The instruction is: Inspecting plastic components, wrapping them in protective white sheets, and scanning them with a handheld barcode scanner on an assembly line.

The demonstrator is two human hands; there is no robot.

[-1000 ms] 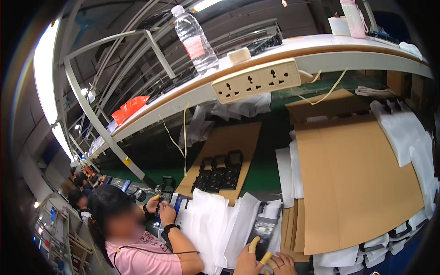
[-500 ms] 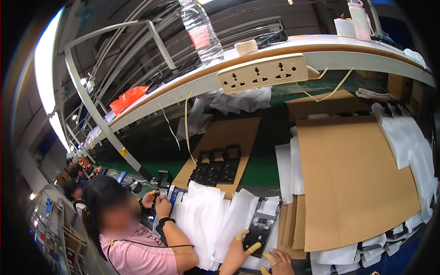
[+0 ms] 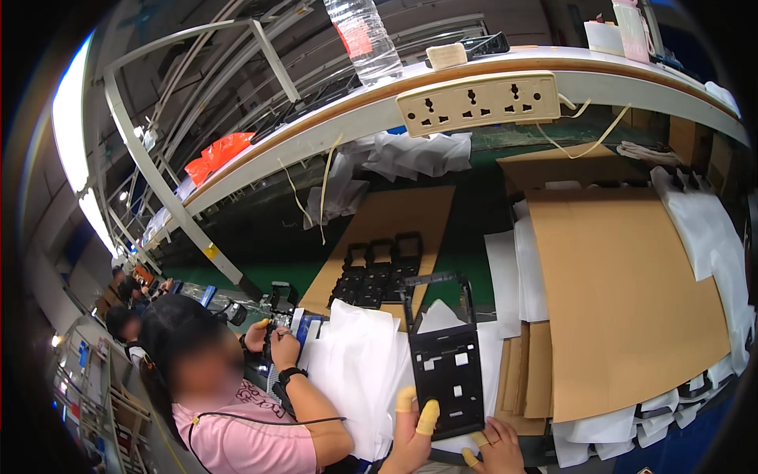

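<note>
My left hand (image 3: 412,436), with yellow finger cots on its fingers, pinches the lower left edge of a black plastic frame (image 3: 448,379). The frame is tilted up, showing several cut-out holes and a thin loop standing at its far end. By the frame's lower right corner is my right hand (image 3: 497,449), its thumb and index finger apart and also in yellow cots. Whether its index fingertip touches the corner, I cannot tell. White foam sheets (image 3: 355,363) lie to the left of the frame, and more white sheet shows behind it.
Similar black frames (image 3: 375,272) rest on a cardboard sheet beyond. At right, a large cardboard sheet (image 3: 624,308) covers a stack with white wrapping. A co-worker in pink (image 3: 245,426) sits close on the left. Overhead runs a shelf edge with a power strip (image 3: 478,103).
The black frame has been raised and turned more upright, its loop now standing out at the far end. My left hand still grips it; my right hand has shifted slightly right and up.
</note>
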